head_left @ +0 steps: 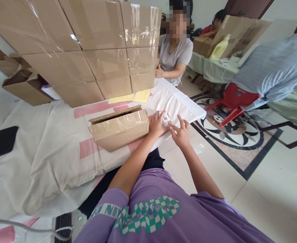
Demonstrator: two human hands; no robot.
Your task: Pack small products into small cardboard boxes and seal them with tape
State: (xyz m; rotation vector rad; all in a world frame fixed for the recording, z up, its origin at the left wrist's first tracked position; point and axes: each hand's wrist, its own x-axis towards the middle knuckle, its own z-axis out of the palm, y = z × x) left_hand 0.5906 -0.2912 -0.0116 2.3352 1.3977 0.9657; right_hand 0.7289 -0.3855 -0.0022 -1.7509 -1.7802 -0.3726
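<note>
My left hand (pixel 156 125) is closed around a small white object (pixel 166 118) with a grey patch and some red on it. What kind of object it is I cannot make out. Just to the right is my right hand (pixel 180 133), its fingers apart and curved; a fingertip is at or very near the white object's lower edge. A small cardboard box (pixel 120 130) stands on the cloth-covered table (pixel 62 148), left of my left hand, with a gap along its top.
A wall of taped cartons (pixel 97 50) rises behind the box. Yellow sheets (pixel 141 96) lie at its foot. A dark flat item (pixel 1 142) is at far left. Across the table sits a person (pixel 176 54); another occupies a red chair (pixel 236 96) at right.
</note>
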